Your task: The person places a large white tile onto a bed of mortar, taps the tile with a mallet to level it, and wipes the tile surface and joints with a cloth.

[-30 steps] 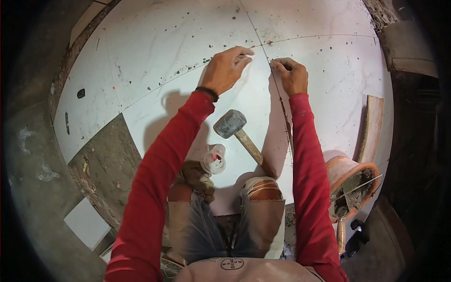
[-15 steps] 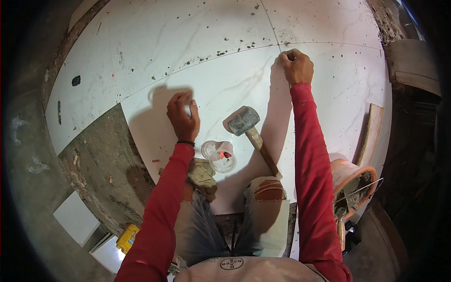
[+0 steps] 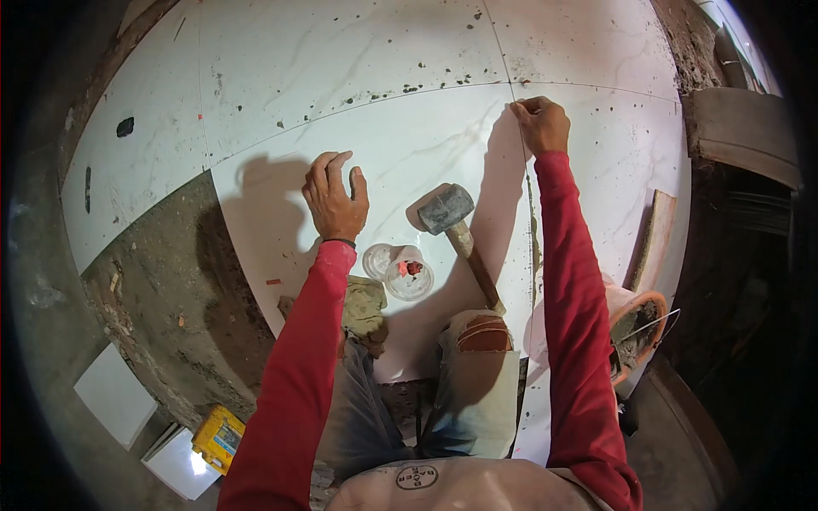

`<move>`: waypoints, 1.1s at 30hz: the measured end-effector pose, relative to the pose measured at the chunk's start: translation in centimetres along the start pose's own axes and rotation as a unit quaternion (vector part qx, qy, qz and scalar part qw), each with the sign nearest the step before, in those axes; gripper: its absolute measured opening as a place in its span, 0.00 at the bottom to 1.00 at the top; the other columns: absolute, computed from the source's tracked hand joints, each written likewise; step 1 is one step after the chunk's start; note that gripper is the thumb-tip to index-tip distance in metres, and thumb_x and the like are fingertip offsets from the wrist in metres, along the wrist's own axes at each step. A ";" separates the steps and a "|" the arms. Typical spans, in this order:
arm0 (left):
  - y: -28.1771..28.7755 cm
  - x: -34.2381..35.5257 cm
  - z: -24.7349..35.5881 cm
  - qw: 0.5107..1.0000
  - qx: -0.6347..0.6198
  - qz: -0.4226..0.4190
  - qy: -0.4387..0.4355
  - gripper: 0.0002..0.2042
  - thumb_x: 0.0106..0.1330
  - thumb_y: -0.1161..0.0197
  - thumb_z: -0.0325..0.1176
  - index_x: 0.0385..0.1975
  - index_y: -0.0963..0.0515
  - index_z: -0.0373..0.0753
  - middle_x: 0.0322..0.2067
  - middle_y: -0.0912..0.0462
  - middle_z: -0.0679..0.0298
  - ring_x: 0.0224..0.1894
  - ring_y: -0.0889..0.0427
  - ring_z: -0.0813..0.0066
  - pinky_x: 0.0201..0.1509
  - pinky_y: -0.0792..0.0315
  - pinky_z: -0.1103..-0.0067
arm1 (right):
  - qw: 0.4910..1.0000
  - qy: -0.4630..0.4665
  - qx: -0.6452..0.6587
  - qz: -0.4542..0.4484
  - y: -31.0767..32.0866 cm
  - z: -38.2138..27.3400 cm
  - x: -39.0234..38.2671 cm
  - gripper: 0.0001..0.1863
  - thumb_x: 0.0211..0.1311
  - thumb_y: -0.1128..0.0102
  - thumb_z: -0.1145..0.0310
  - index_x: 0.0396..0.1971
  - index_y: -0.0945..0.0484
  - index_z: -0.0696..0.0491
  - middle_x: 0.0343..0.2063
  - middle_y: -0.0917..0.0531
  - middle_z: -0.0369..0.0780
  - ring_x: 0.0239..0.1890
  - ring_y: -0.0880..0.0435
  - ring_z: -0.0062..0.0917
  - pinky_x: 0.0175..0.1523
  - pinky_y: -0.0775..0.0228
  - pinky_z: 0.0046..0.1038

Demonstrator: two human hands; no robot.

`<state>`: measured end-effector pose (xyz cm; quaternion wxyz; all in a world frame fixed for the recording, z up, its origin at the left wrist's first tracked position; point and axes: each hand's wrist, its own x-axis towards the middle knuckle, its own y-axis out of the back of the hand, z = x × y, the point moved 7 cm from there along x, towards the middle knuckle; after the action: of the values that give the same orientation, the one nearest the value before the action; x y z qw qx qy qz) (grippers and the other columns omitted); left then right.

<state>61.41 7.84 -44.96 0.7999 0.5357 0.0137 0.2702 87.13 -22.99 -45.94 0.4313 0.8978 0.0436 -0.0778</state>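
White veined tiles (image 3: pixel 426 145), rough patch (image 3: pixel 166 264), dim grey floor (image 3: pixel 55 341)

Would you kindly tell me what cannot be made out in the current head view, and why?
In the head view:
1. Right hand: anything pinched at the tile joint is too small to see, masked by the hand itself.
2. Cloth: part is hidden behind the left sleeve.
3. Bucket: its left side is hidden behind the right sleeve.
4. Red pieces in the clear cup: too small to identify.
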 end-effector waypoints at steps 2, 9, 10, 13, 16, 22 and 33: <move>0.0 0.0 0.0 1.000 -0.002 0.003 -0.003 0.18 0.68 0.33 0.34 0.57 0.22 0.48 0.58 0.24 0.64 0.62 0.25 0.59 0.64 0.33 0.60 | 1.000 0.006 -0.015 0.017 0.0 0.1 -0.8 0.10 0.62 0.28 0.60 0.37 0.09 0.50 0.35 0.08 0.46 0.41 0.08 0.43 0.50 0.17 0.40; 0.2 0.1 0.2 1.000 -0.005 0.000 -0.010 0.17 0.68 0.33 0.33 0.57 0.22 0.46 0.57 0.23 0.62 0.61 0.24 0.56 0.64 0.33 0.58 | 0.994 -0.004 -0.110 -0.004 -0.2 -0.8 0.3 0.12 0.65 0.34 0.58 0.37 0.11 0.51 0.37 0.08 0.48 0.42 0.09 0.48 0.51 0.17 0.44; 0.1 0.1 0.2 1.000 -0.009 0.001 -0.010 0.17 0.69 0.34 0.33 0.57 0.21 0.45 0.57 0.23 0.61 0.61 0.24 0.56 0.65 0.33 0.58 | 0.993 -0.005 -0.121 -0.007 -0.4 -0.8 0.5 0.12 0.65 0.34 0.58 0.37 0.11 0.51 0.37 0.09 0.48 0.43 0.09 0.48 0.51 0.17 0.44; -0.1 0.0 0.0 1.000 -0.021 -0.011 -0.002 0.17 0.70 0.34 0.33 0.58 0.21 0.45 0.60 0.23 0.59 0.63 0.25 0.53 0.67 0.34 0.57 | 0.987 -0.012 -0.161 -0.005 -0.9 -0.6 1.3 0.13 0.64 0.31 0.55 0.34 0.10 0.49 0.35 0.09 0.47 0.42 0.09 0.47 0.52 0.17 0.43; 0.6 -1.0 0.4 1.000 -0.019 -0.005 -0.024 0.19 0.70 0.35 0.33 0.60 0.23 0.44 0.63 0.24 0.57 0.66 0.27 0.51 0.69 0.35 0.56 | 0.979 0.018 -0.201 0.002 -0.8 -1.0 2.4 0.13 0.64 0.30 0.54 0.36 0.09 0.47 0.36 0.09 0.48 0.44 0.09 0.47 0.54 0.17 0.44; 2.7 -6.0 -0.3 0.996 0.028 -0.082 0.003 0.27 0.74 0.41 0.40 0.73 0.30 0.47 0.78 0.38 0.53 0.78 0.38 0.51 0.81 0.46 0.54 | 0.991 0.050 -0.124 0.021 2.1 -0.5 -0.7 0.23 0.62 0.26 0.52 0.47 0.12 0.55 0.45 0.09 0.50 0.46 0.09 0.45 0.52 0.18 0.41; 3.4 -6.9 -1.1 0.999 0.005 -0.047 0.018 0.26 0.73 0.41 0.42 0.72 0.28 0.47 0.79 0.39 0.53 0.81 0.42 0.53 0.83 0.50 0.51 | 0.951 0.015 0.260 -0.170 5.8 -14.1 -35.4 0.13 0.73 0.34 0.74 0.53 0.16 0.62 0.40 0.09 0.41 0.42 0.12 0.21 0.47 0.21 0.25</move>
<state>53.75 6.68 -44.30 0.8089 0.5332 0.0547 0.2416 54.59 -16.01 -26.51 0.1631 0.9591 0.1799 -0.1453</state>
